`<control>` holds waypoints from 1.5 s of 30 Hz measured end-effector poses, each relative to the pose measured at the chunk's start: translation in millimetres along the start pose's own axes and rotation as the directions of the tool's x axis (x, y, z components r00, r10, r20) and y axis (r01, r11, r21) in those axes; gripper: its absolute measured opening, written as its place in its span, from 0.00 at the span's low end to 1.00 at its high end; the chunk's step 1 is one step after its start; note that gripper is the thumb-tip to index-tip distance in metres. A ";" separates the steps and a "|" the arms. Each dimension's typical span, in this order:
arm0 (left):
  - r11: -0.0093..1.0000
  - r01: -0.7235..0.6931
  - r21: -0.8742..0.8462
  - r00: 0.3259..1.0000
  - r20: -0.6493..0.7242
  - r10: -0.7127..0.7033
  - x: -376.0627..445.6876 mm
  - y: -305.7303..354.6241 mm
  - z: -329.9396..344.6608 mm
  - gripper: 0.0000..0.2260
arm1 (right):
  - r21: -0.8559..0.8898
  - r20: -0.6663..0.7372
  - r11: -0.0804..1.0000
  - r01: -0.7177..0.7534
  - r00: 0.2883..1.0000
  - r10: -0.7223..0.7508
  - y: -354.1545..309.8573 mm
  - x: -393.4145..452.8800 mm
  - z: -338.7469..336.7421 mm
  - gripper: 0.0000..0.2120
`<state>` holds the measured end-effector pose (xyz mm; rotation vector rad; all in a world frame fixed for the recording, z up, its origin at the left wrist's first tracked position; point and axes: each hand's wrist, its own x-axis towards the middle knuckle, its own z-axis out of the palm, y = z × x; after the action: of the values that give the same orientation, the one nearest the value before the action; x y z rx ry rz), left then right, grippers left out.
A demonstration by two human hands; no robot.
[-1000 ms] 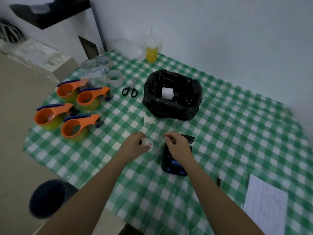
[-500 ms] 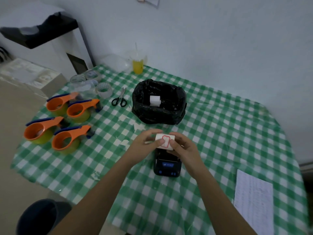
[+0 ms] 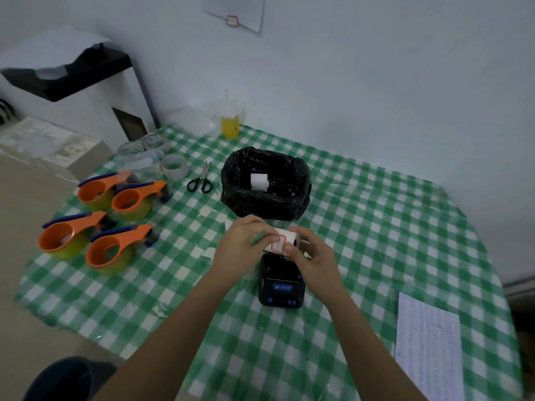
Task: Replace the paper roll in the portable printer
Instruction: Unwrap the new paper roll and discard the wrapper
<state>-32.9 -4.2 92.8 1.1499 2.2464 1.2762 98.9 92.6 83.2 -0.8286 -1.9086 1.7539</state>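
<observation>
both hands' fingers gripping paper roll (image 3: 282, 241), used roll (image 3: 259, 182) in bin (image 3: 301, 198)

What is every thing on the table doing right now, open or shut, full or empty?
Printer: lid open, bay empty.
New paper roll: held above printer by left hand and right hand.
Black bin bag: open, one white roll inside.
Scissors: shut.
Drink cup: partly full.
</observation>
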 end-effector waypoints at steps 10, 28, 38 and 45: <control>0.999 -0.051 0.008 0.997 -0.049 0.051 15.5 -5.6 8.7 0.06 | 0.422 -0.190 0.854 -0.306 0.891 0.413 7.8 38.5 0.6 0.10; 0.811 0.200 0.549 0.932 0.149 -0.331 213.4 -43.7 36.0 0.12 | 0.459 -0.347 0.841 -0.287 0.814 0.467 17.3 139.0 -22.1 0.17; 0.933 0.208 0.294 0.944 0.188 -0.270 177.6 -52.7 58.5 0.19 | 0.635 -0.271 0.726 -0.263 0.805 0.528 35.6 117.9 -32.7 0.12; 0.934 0.207 0.292 0.969 0.070 -0.237 155.6 -43.9 53.3 0.17 | 0.642 -0.272 0.728 -0.241 0.816 0.510 32.8 102.5 -27.3 0.10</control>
<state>-120.1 133.9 44.6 0.9883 2.4524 0.8089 46.3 182.5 44.9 -1.2931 -0.8481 2.0061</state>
